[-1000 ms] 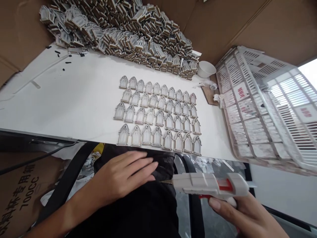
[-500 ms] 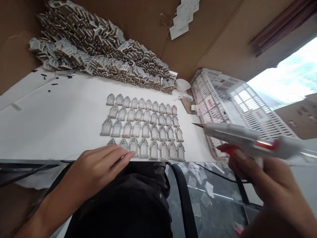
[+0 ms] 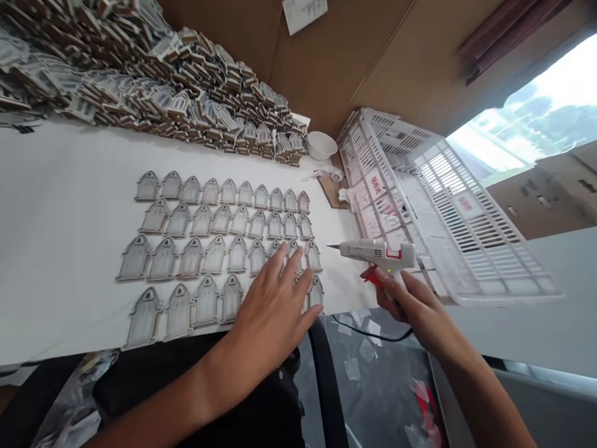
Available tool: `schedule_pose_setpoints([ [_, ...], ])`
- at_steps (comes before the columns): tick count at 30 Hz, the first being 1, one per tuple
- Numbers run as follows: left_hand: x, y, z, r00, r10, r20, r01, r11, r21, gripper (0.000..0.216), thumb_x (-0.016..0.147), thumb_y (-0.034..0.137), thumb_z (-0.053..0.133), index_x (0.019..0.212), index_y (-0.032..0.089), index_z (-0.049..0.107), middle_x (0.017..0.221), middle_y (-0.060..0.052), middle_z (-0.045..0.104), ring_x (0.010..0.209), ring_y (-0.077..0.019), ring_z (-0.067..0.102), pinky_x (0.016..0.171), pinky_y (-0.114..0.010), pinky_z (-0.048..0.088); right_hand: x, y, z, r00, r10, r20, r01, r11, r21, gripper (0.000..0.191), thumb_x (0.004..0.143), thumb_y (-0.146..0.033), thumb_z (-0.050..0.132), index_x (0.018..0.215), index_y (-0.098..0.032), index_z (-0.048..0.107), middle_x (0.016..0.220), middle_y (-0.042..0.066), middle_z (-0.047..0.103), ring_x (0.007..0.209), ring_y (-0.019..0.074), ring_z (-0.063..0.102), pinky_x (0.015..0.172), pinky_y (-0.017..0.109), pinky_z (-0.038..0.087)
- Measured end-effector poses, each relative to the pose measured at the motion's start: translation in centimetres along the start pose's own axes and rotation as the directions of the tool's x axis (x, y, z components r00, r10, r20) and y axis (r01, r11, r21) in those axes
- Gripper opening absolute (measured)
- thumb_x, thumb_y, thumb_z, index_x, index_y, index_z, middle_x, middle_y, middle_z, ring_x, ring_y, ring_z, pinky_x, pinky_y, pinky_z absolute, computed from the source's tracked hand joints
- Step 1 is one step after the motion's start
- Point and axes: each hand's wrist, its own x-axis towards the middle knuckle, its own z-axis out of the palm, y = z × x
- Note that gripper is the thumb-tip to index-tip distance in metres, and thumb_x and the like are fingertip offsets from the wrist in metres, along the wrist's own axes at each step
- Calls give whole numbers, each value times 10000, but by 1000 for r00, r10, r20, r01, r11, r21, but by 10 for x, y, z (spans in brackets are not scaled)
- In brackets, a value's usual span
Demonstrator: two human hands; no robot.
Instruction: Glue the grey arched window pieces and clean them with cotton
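Left hand (image 3: 275,308) lying flat, fingers spread apart, covering near-right end of arch-shaped pieces (image 3: 205,242), which are sitting in four rows on white table (image 3: 60,205). Right hand (image 3: 413,305) clamping fingers around grip of glue gun (image 3: 377,252). Gun hovering just right of rows, above table's near-right corner, nozzle pointing left toward left fingertips. Heap (image 3: 140,81) of same pieces lying along far edge. White bowl (image 3: 321,144) sitting far right. Plastic crate (image 3: 420,199) leaning at right.

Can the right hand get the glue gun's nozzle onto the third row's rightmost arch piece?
Probably yes: the right hand holds the glue gun with its nozzle close beside that arch piece, bare table between. The left hand covers neighbouring pieces, fingers right next to it.
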Motion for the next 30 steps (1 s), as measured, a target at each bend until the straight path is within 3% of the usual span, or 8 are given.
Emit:
schedule_pose_setpoints([
  [6, -1, -4, 3, 997, -73, 39, 75, 997, -28, 527, 1125, 505, 576, 1532, 174, 633, 1774, -170, 454, 1690, -433, 327, 1176, -630, 605, 6, 7, -4, 993, 121, -9, -121, 992, 31, 669, 975, -833, 633, 682, -256, 464, 616, -49, 360, 598, 142, 346, 559, 297, 323],
  [14, 23, 0, 5, 993, -96, 68, 95, 995, 15, 527, 1118, 503, 584, 1568, 233, 630, 1820, -155, 369, 1712, -448, 259, 1167, -667, 600, 16, -3, 7, 949, 309, -58, -308, 951, 27, 599, 941, -815, 679, 808, -234, 630, 751, 5, 552, 718, 184, 506, 639, 295, 438],
  [20, 36, -1, 10, 988, -105, 110, 104, 995, 13, 531, 1118, 511, 572, 1592, 280, 626, 1825, -148, 365, 1696, -482, 287, 1152, -695, 601, 27, 2, 4, 957, 288, 23, -286, 957, -44, 670, 943, -863, 628, 719, -233, 581, 683, -17, 492, 638, 157, 452, 589, 288, 408],
  [24, 40, 0, 11, 988, -97, 119, 97, 995, -1, 519, 1133, 532, 527, 1552, 261, 672, 1799, -148, 419, 1698, -469, 289, 1215, -696, 551, 27, 3, 4, 963, 268, -1, -268, 960, -82, 698, 948, -879, 610, 687, -233, 563, 637, -27, 465, 600, 145, 410, 553, 284, 360],
  [30, 41, -3, 12, 988, -72, 138, 75, 997, -15, 516, 1112, 484, 605, 1568, 247, 659, 1790, -167, 429, 1703, -480, 267, 1257, -709, 504, 23, 5, 9, 992, 126, -14, -127, 971, -201, 692, 1024, -823, 548, 682, -225, 609, 596, 7, 547, 566, 161, 463, 536, 307, 333],
])
